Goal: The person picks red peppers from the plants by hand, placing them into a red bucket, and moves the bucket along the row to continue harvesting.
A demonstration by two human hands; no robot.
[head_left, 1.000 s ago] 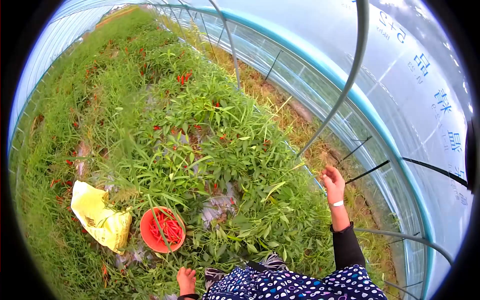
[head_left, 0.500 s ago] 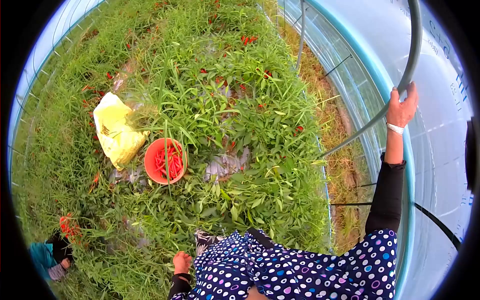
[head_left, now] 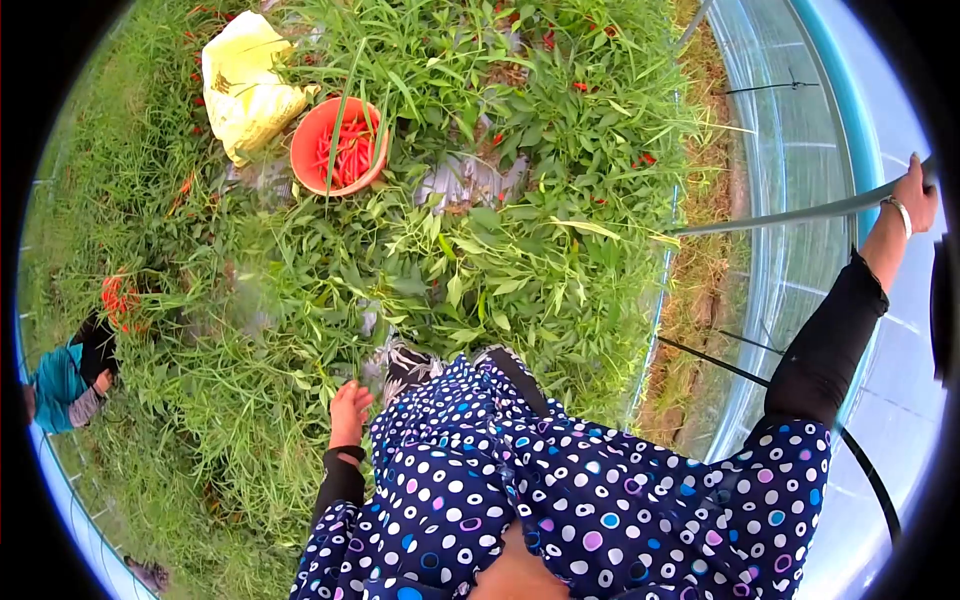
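At the far right, my right hand is wrapped around a grey metal hoop pole of the plastic tunnel. A pale band circles that wrist. My left hand hangs beside my dotted smock, above the grass and leaves, with its fingers loosely bent and slightly apart and nothing visible in them. Green pepper plants spread in front of my shoes. Ahead, among the plants, a red bucket contains several red chili peppers. Beside it lies a yellow-white sack.
Clear plastic sheeting runs along the right side, with a black strap crossing it. At the left edge, another person in teal crouches near a cluster of red peppers. Tall grass grows thickly between the plants.
My view has tipped downward, so the bucket and sack appear higher. My right hand stays on the pole and appears farther right. My left hand appears higher, its fingers less curled.
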